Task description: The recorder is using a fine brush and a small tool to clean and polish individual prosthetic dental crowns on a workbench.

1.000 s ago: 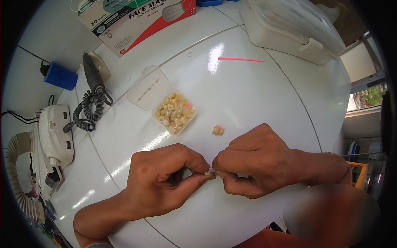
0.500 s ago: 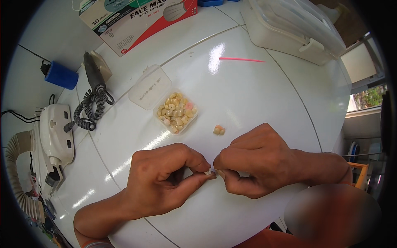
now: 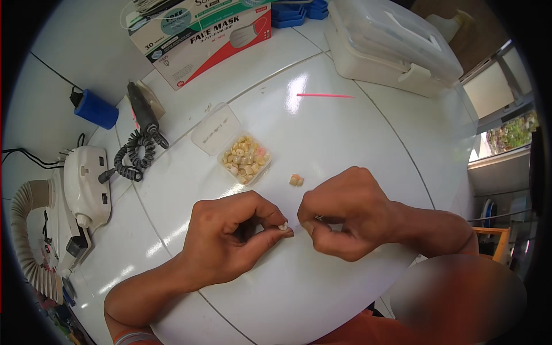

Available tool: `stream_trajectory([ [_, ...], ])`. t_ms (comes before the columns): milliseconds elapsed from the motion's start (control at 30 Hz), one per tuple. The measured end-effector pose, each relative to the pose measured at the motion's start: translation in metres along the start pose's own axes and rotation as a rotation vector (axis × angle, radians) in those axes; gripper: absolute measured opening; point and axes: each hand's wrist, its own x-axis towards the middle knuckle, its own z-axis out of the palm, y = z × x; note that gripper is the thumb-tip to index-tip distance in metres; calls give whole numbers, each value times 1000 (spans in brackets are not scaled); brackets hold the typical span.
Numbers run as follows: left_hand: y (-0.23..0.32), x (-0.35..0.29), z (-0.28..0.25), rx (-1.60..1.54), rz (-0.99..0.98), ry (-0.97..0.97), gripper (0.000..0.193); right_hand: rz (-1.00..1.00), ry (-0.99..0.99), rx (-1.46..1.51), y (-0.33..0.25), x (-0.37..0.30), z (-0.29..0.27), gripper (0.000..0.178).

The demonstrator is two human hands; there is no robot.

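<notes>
My left hand (image 3: pixel 230 238) pinches a small white artificial tooth (image 3: pixel 282 226) between thumb and index finger, low over the white tiled worktop. Just to its right, my right hand (image 3: pixel 353 215) is closed, thumb against curled fingers. Something small with a pale glint shows inside that grip; its kind I cannot make out. Beyond the two hands lies a short joined piece of cream teeth with pink gum (image 3: pixel 296 180). To its left stands a small clear box (image 3: pixel 268 167) with its lid (image 3: pixel 215 129) folded back, filled with loose artificial teeth (image 3: pixel 246 158).
A pink stick (image 3: pixel 326 95) lies farther back. Face-mask box (image 3: pixel 201 49), blue trays (image 3: pixel 287 15) and a lidded clear-and-white case (image 3: pixel 385 63) line the far side. At left are a handpiece (image 3: pixel 142 106) with coiled cord, its white control unit (image 3: pixel 86 184), a blue cup (image 3: pixel 98 109) and a ribbed hose (image 3: pixel 26 230).
My right hand has drawn away from my left, opening a gap between the fingertips. The left still pinches the tooth. The whole view has shifted a little.
</notes>
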Motion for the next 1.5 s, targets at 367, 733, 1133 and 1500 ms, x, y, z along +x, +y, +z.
stream_trajectory([
  [367,-17,4,4,-422,55,103,13,351,269,289,6,8,-4,11],
  [733,-17,4,3,-384,68,75,16,362,312,213,8,8,2,12],
  [1133,-21,6,2,-387,107,66,18,342,286,148,13,10,6,12],
  [1500,-21,6,4,-243,131,92,17,358,234,115,10,10,5,13],
])
